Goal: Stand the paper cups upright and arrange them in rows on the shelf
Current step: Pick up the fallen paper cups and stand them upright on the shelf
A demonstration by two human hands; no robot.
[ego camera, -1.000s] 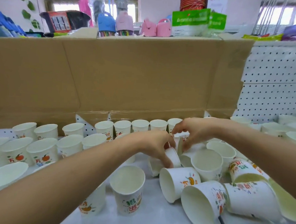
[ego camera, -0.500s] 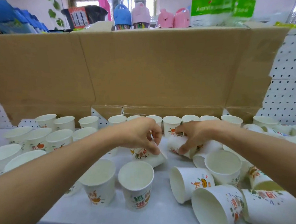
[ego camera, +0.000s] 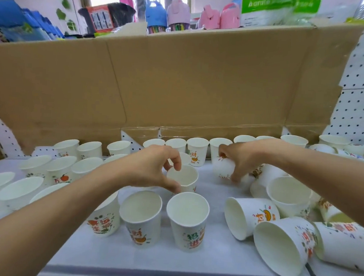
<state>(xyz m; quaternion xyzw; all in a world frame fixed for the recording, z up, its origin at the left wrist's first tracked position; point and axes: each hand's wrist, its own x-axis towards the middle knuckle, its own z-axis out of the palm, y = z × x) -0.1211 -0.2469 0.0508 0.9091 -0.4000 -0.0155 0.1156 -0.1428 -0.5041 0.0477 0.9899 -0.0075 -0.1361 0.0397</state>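
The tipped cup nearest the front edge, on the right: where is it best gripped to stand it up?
Probably by its side wall near the rim, from above: the tipped cup lies mouth toward the camera, and another fallen cup crowds its right side.

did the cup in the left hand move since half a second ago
Yes. The left hand has turned the cup from lying tipped to mouth up, just behind the green-lettered front cup.

Front cup (ego camera: 189,233): "招", "进". Back-row cup (ego camera: 197,154): "财". Green bag (ego camera: 268,6): "Agnite" (blurred).
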